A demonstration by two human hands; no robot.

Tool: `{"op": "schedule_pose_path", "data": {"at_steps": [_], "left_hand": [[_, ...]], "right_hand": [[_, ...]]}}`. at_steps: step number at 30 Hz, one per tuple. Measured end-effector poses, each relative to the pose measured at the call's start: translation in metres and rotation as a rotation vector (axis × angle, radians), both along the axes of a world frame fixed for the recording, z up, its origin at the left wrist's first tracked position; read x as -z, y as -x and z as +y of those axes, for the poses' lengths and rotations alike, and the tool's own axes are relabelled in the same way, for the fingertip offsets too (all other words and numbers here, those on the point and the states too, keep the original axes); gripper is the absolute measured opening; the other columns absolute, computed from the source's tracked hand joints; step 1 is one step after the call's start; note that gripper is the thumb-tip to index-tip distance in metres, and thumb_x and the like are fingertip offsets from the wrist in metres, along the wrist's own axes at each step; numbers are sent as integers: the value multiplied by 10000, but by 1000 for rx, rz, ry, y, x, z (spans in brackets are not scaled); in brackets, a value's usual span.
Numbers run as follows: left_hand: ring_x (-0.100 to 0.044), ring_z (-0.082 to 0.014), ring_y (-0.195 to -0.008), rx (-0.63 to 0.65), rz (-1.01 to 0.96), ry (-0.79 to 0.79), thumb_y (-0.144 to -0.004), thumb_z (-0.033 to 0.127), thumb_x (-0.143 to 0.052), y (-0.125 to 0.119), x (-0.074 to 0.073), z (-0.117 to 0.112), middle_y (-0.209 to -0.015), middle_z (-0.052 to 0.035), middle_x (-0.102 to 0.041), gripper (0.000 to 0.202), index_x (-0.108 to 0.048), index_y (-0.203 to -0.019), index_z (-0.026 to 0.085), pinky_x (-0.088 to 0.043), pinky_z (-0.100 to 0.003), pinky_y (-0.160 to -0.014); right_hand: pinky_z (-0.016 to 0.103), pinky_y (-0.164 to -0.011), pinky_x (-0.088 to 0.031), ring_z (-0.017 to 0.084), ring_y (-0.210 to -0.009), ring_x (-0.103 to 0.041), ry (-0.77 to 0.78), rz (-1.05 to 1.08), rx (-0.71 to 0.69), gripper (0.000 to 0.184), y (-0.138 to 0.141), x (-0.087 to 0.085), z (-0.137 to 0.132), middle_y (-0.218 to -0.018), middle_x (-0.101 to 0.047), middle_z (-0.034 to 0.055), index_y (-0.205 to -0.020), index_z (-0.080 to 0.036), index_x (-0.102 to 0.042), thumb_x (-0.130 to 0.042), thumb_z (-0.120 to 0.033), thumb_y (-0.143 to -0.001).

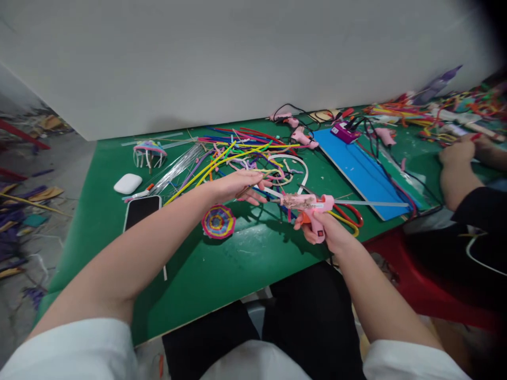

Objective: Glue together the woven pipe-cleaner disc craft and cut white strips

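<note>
The widest free run is the bare green table (245, 264) in the lower middle of the frame, from its near edge up to the disc (218, 221). At centre left the phone (141, 210) and white case (127, 183) lie near each other, with open green to their left. The pile of pipe cleaners (245, 153) chokes the upper middle, back to the wall (237, 63). The left hand (237, 186), fingers stretched, and the right hand (325, 232), gripping the glue gun (312, 208), bar the centre. On the right, scissors (350, 214), a blue mat (356, 169) and a co-worker's arm (455, 174) block the way.
</note>
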State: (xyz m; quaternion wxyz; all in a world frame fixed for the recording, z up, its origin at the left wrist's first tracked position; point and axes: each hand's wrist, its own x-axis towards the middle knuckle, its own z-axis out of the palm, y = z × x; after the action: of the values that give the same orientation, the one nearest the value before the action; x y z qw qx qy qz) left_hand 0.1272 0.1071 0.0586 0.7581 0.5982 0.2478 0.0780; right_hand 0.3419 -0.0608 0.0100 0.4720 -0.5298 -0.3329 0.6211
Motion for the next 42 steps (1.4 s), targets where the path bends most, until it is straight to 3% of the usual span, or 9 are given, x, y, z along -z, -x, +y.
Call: {"op": "schedule_pose_path", "data": {"at_steps": [3,6,16,22,24,29,34,38,42], "left_hand": [[-694,-181,-773,101,24,44,-899,341,-437,-20,11,12,-1069,-131,-683,259,-556,-736,179,-539,-320,-669],[-689,-164,-763,76,88,-39,-912,354,-409,-29,15,17,-902,-117,-722,290,-520,-710,178,-535,-337,-749],[-648,-156,-751,-10,314,-430,-894,321,-381,-56,35,35,-863,-101,-696,248,-487,-726,173,-515,-319,-734],[-573,-197,-867,55,339,-813,-827,329,-490,-78,18,40,-828,-43,-667,238,-604,-686,174,-400,-315,-873],[-561,-195,-831,73,342,-890,-827,338,-486,-77,10,37,-796,-36,-650,256,-621,-681,177,-392,-305,-845],[-533,-154,-712,19,326,-993,-875,367,-392,-39,-9,17,-747,-12,-601,315,-626,-763,188,-406,-277,-721],[-562,-137,-727,-276,250,-955,-895,388,-408,35,-22,-29,-746,-11,-627,332,-613,-725,190,-434,-271,-712],[-567,-136,-627,-580,220,-799,-875,393,-467,89,-14,-65,-663,-7,-612,249,-611,-781,214,-466,-271,-613],[-471,-108,-514,-769,254,-791,-883,373,-475,117,1,-81,-537,28,-515,236,-612,-760,225,-393,-254,-522]], "right_hand": [[219,-318,-318,52,-320,-403,-10,80,-32,422,-9,4,-1,-738,-696,77,-782,-135,-646,-618,-551,-720],[210,-329,-331,44,-326,-403,-4,127,-36,390,-15,6,-1,-724,-691,65,-786,-133,-658,-602,-517,-755],[210,-339,-352,50,-348,-421,40,62,-20,370,-30,10,-25,-747,-696,97,-789,-115,-656,-642,-479,-731],[218,-342,-351,56,-354,-421,33,47,30,347,-37,11,-32,-757,-697,94,-792,-124,-658,-631,-467,-744],[225,-344,-349,60,-354,-420,29,38,24,352,-38,10,-33,-761,-699,99,-800,-126,-659,-629,-473,-744],[228,-353,-364,58,-362,-427,22,10,-17,382,-35,7,-34,-775,-699,97,-835,-125,-657,-623,-495,-743],[199,-310,-280,52,-337,-437,145,-307,-56,420,-26,-3,-20,-705,-689,71,-775,-128,-646,-559,-538,-784],[201,-314,-263,73,-290,-397,229,-629,-120,482,-27,-16,-11,-361,-498,-13,-665,-144,-634,-482,-573,-820],[222,-335,-316,123,-314,-480,196,-900,-231,531,-29,-36,-9,-319,-464,-10,-602,-179,-606,-433,-631,-818]]}}
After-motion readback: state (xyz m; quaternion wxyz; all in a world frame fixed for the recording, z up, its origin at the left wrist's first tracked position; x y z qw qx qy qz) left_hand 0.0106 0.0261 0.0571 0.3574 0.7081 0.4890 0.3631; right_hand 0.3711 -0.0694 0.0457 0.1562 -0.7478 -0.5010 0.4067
